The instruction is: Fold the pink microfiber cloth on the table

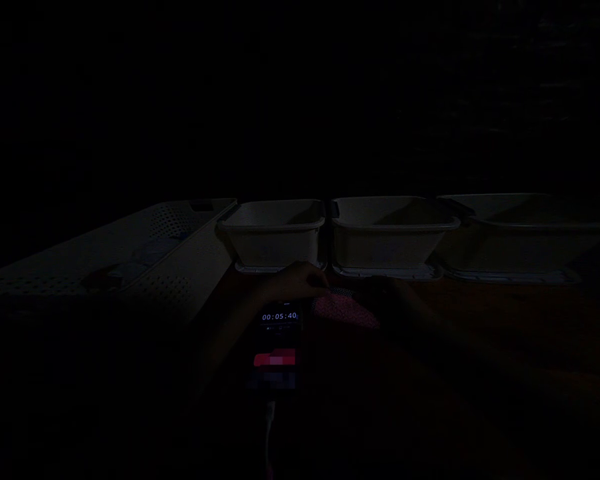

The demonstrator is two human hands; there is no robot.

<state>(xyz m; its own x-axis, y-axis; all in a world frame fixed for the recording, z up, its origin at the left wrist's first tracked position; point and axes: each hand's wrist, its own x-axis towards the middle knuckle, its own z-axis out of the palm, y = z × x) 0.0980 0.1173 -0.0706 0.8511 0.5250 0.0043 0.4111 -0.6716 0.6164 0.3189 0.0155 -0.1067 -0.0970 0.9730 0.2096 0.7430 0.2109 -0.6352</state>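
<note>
The scene is very dark. A small pink textured cloth (347,311) with a greyish patterned edge lies between my hands on the table. My left hand (303,279) is at its far left corner, with the fingers bent and their tips pinched together on the edge. At the cloth's right end is my right hand (387,293), so deep in shadow that its fingers do not show. Below my left hand lies a lit phone (277,343) showing a timer at 00:05:40.
Three pale tubs stand in a row beyond my hands: a left tub (275,243), a middle tub (390,243) and a right tub (520,250). A perforated basket (200,260) at the left holds dim, unclear items. A white cable (269,427) runs from the phone toward me.
</note>
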